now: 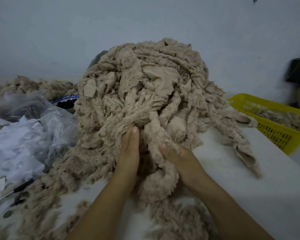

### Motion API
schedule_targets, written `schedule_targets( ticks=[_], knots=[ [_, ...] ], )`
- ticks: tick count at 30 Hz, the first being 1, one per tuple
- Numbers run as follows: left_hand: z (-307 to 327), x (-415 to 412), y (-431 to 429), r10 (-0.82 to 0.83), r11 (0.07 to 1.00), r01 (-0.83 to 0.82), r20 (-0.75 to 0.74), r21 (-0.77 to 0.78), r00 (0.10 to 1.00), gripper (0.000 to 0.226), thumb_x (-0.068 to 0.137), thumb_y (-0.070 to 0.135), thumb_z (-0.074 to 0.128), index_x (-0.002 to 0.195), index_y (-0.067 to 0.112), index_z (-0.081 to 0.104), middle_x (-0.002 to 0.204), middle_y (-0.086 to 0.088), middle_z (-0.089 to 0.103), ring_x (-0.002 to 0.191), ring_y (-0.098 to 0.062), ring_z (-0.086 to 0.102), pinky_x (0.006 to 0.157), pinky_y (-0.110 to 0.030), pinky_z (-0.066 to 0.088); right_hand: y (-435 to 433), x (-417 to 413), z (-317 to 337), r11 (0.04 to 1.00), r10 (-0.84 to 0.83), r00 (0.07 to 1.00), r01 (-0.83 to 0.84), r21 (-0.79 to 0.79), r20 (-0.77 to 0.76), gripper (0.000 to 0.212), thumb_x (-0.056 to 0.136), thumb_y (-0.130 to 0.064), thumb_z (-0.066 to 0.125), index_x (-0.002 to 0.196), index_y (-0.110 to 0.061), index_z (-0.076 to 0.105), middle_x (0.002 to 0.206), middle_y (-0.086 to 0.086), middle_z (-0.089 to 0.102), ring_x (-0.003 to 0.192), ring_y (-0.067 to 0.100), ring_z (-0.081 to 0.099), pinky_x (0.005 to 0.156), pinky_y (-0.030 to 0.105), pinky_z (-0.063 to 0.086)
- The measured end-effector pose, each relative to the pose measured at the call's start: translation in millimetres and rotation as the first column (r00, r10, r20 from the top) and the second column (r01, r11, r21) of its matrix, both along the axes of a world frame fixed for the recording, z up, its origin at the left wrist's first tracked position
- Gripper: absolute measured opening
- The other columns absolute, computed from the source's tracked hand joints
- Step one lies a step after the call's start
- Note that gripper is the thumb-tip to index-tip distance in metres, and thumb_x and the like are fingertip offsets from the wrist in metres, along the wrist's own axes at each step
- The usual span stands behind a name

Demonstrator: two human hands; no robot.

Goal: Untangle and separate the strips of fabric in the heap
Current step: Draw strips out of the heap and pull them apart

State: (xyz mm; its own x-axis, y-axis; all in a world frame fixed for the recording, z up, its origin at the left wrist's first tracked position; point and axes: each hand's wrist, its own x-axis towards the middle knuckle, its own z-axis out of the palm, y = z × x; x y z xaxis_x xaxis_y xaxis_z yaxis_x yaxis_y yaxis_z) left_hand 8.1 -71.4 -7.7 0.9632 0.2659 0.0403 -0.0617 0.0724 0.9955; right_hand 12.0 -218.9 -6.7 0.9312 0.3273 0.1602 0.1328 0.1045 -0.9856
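Observation:
A tall heap of tangled beige fleecy fabric strips (142, 87) fills the middle of the white table. My left hand (129, 151) reaches into the heap's front, thumb up against the fabric, its fingers buried in the fleece. Just to its right, my right hand (178, 158) grips a thick fleecy strip (156, 170) that hangs down from the heap between both hands; its thumb presses on the strip's front. The strip's lower end curls on the table near my wrists.
A clear plastic bag with white scraps (24, 135) lies at the left, scissors (10, 193) in front of it. A yellow basket (274, 122) holding more strips sits at the right. More beige fabric (33, 87) lies at the back left. Bare table (249, 187) at the front right.

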Motion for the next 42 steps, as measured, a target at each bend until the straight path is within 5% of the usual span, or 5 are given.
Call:
schedule_targets(
  ticks=[11,19,28,35,42],
  knots=[
    [6,-8,-5,-0.313,0.95,0.313,0.055,0.011,0.948,0.058,0.07,0.078,0.066,0.097,0.028,0.077,0.097,-0.002,0.076,0.095,-0.016,0.073,0.081,-0.027,0.058,16,2,-4,0.785,0.042,0.769,0.37,-0.498,0.638,0.016,0.085,-0.027,0.049,0.097,-0.017,0.052,0.106,-0.007,0.043,0.094,0.008,0.042,0.079,0.024,0.043],
    [5,4,3,-0.083,0.952,0.047,-0.107,-0.304,0.991,0.031,0.102,0.022,0.053,0.074,0.023,0.066,0.052,0.001,0.048,0.041,-0.012,0.043,0.042,-0.026,0.038,15,-3,-7,0.856,0.12,0.84,0.182,-0.484,0.529,0.029,0.083,-0.034,0.039,0.083,-0.022,0.065,0.09,-0.013,0.057,0.092,0.008,0.049,0.08,0.03,0.044],
    [0,-10,-13,-0.187,0.862,0.001,0.317,0.507,0.93,0.023,0.105,0.032,0.037,0.088,0.032,0.052,0.075,0.016,0.058,0.059,-0.001,0.049,0.056,-0.015,0.041,2,11,-8,0.887,-0.008,0.834,0.261,-0.381,0.552,0.049,0.095,-0.03,0.038,0.132,-0.061,0.033,0.126,-0.043,0.04,0.106,-0.013,0.052,0.084,0.004,0.041],
    [16,-17,-15,-0.138,0.99,0.139,0.21,0.009,0.968,0.031,0.098,0.04,0.045,0.084,0.033,0.072,0.089,0.01,0.074,0.083,-0.013,0.069,0.069,-0.019,0.053,-3,22,-17,0.865,-0.133,0.867,0.338,-0.371,0.481,0.017,0.102,-0.028,0.045,0.088,-0.036,0.051,0.083,-0.021,0.057,0.073,-0.001,0.054,0.059,0.012,0.037],
    [25,-7,9,-0.088,0.762,0.092,0.038,-0.642,0.995,0.021,0.103,0.02,0.046,0.114,0.019,0.064,0.1,-0.007,0.077,0.087,-0.02,0.075,0.066,-0.034,0.06,-14,24,-14,0.849,-0.327,0.904,0.409,-0.334,0.275,0.024,0.103,-0.036,0.043,0.091,-0.025,0.061,0.083,-0.001,0.061,0.074,0.01,0.054,0.057,0.013,0.04]
  ],
)
